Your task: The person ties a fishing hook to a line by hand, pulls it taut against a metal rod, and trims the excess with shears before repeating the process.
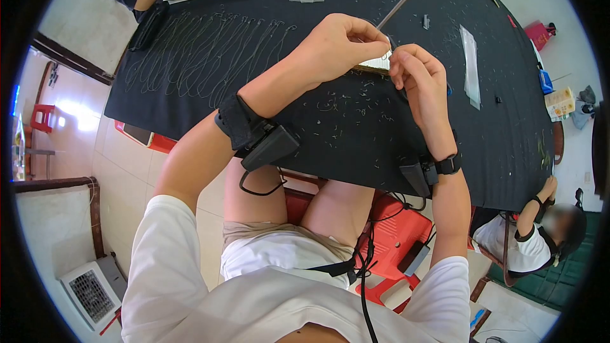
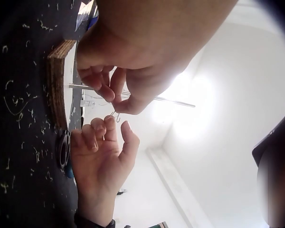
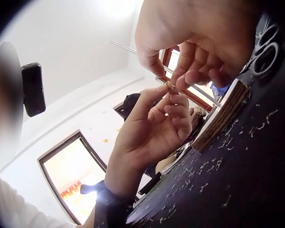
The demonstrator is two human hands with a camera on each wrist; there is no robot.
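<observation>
We're pinching small bent wire [image 2: 118,118] in left hand [image 1: 337,44], above surface [image 1: 318,146], inward of near edge; whether right hand [image 1: 422,82] is gripping, we're unable to tell. We're judging wire light, springy, slippery; straight part best.

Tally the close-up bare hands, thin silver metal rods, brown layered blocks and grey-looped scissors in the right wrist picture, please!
Close-up bare left hand and right hand: 2
Thin silver metal rod: 1
Brown layered block: 1
Grey-looped scissors: 1
Total: 5
</observation>
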